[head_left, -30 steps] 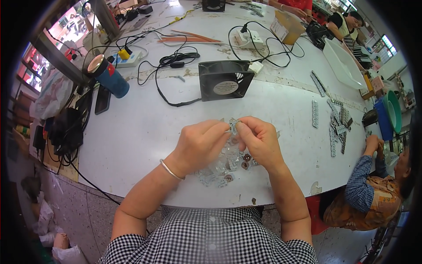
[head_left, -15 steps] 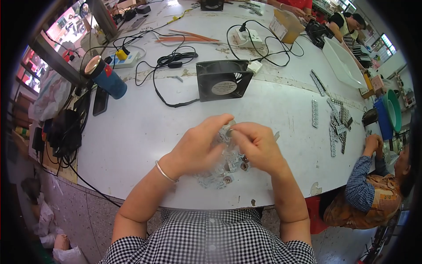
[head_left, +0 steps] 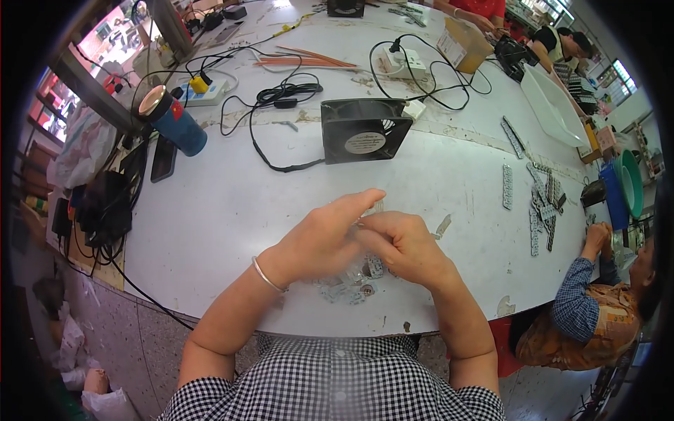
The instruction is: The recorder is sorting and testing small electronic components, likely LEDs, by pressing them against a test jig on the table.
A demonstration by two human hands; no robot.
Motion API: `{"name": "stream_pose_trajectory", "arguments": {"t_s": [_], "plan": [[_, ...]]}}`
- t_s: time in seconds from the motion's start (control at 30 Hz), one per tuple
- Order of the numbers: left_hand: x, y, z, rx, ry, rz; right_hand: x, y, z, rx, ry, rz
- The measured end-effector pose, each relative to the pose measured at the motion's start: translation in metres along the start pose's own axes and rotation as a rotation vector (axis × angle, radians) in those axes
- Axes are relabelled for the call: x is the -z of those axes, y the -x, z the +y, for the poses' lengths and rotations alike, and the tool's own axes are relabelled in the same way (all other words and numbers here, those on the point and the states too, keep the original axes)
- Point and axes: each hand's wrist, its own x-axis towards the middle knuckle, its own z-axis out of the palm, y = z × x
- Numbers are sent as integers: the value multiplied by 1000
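- The step in hand looks like fine assembly: both hands meet over the near middle of the white tabletop (head_left: 210, 231), working one small clear part between the fingertips.
- The left hand (head_left: 319, 235) comes in from 7 o'clock, wrist banded by a thin silver bangle (head_left: 265, 275). Its index finger stretches out flat toward 2 o'clock while thumb and the other fingers curl in toward the right hand.
- The right hand (head_left: 407, 245) comes in from 5 o'clock, knuckles up, fingers folded down and inward. Its fingertips touch those of the left hand.
- Grip: both hands seem clenched on the same small clear piece (head_left: 370, 208), of which only a sliver shows at 12 o'clock above the knuckles; which hand carries it I cannot tell for sure.
- Just below the hands, at 6 o'clock, lies a heap of small clear plastic parts (head_left: 347, 289) with metal bits among them, near the tabletop's front edge.
- As a judgement, the next move calls for a steady pinch and a small, precise push or twist, with the fingers kept close so the piece does not slip into the heap.
- Farther off: a black square fan (head_left: 364, 130) at 12 o'clock, a blue cylindrical cup (head_left: 174, 121) at 10 o'clock, grey strips of parts (head_left: 537, 203) at 2 o'clock, and another person in a patterned shirt (head_left: 597, 323) at 3 o'clock.
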Motion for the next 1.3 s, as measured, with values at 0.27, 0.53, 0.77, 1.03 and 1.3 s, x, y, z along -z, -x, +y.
{"name": "stream_pose_trajectory", "arguments": {"t_s": [0.27, 0.53, 0.77, 1.03, 1.3], "plan": [[10, -1, 6, 104, 68, 10, 14, 0, -5, 64, 102, 58], [33, -1, 6, 182, 303, -352, 26, 0, -14, -332, -509, -167], [14, 2, -3, 274, 292, 28, 14, -3, -6, -324, -269, 73], [4, 1, -6, -190, -405, 130, 8, -1, 0, -209, -130, 84], [2, -1, -11, -245, -524, 132, 7, 0, 5, -142, -67, 99]]}}
